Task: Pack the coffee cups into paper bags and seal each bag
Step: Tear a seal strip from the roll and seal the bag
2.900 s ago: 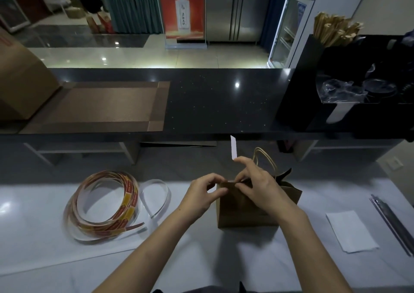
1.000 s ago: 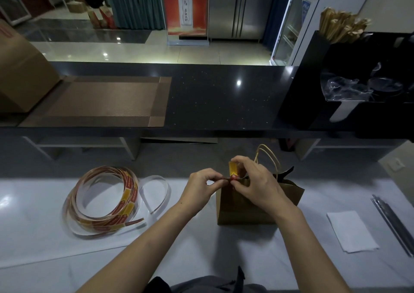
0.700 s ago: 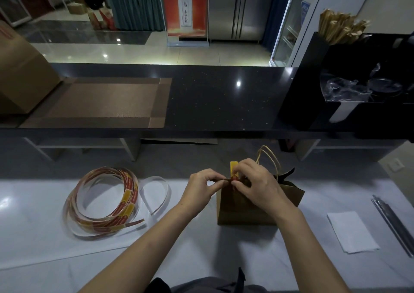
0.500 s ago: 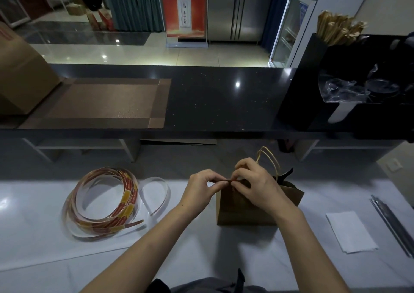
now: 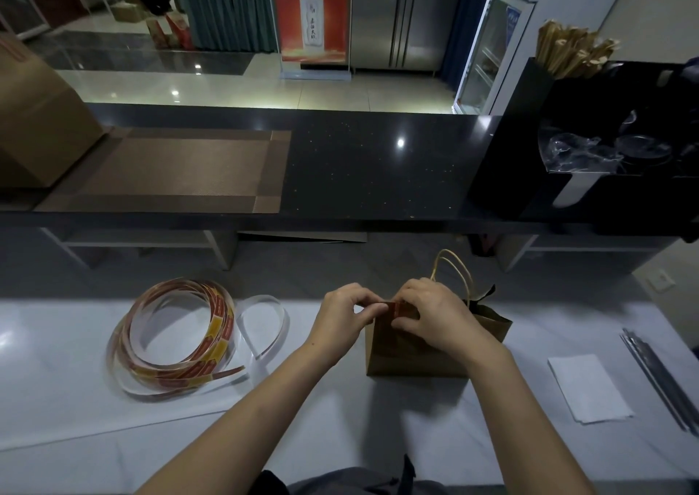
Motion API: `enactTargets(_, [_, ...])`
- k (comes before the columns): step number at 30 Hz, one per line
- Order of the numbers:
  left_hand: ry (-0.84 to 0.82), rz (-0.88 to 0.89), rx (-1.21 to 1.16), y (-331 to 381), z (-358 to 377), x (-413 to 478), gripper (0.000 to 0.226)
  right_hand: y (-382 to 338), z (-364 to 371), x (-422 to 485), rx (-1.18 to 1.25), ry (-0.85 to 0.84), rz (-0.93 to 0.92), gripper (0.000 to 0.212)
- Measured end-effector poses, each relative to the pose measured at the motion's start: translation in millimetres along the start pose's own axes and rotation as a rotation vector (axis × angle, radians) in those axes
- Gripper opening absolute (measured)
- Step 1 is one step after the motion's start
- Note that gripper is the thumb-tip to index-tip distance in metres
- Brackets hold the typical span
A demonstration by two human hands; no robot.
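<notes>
While our left hand (image 5: 342,315) pinches the near corner of the folded mouth, our right hand (image 5: 435,315) curls over the red seal sticker (image 5: 401,308), thumb and fingers pinching it onto the fold. The paper bag (image 5: 412,354) stands upright on the white counter (image 5: 75,381), apart from the coiled sticker strip (image 5: 217,328) on its left; no cup shows. If either pinch slackens, we judge the fold could spring open and the sticker land crooked, leaving a gap.

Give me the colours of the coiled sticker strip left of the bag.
The strip has red and yellow labels on a pale backing; head view.
</notes>
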State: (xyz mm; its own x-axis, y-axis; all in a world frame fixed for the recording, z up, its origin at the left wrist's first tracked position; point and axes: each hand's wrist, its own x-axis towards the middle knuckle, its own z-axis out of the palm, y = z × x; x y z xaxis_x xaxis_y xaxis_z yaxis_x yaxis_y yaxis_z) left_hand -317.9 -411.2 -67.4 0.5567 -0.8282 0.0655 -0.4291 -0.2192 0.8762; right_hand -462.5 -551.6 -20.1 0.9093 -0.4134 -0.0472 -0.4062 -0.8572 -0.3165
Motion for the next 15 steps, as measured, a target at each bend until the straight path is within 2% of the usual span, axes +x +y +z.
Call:
enactTargets(5, [-0.042, 0.017, -0.016, 0.4, -5.7, -3.9, 0.011, -1.0, -1.8, -5.3, 0.071, 0.014, -0.017, 0.029])
enactTargets(11, [-0.011, -0.005, -0.078, -7.9, -22.5, -13.3, 0.015, -17.6, -5.3, -7.9, 0.064, 0.297, -0.063, 0.018])
enactTargets(15, [0.066, -0.072, -0.030, -34.8, -43.0, -21.4, 0.015, -43.7, -5.7, 1.9, 0.085, 0.360, -0.106, 0.017])
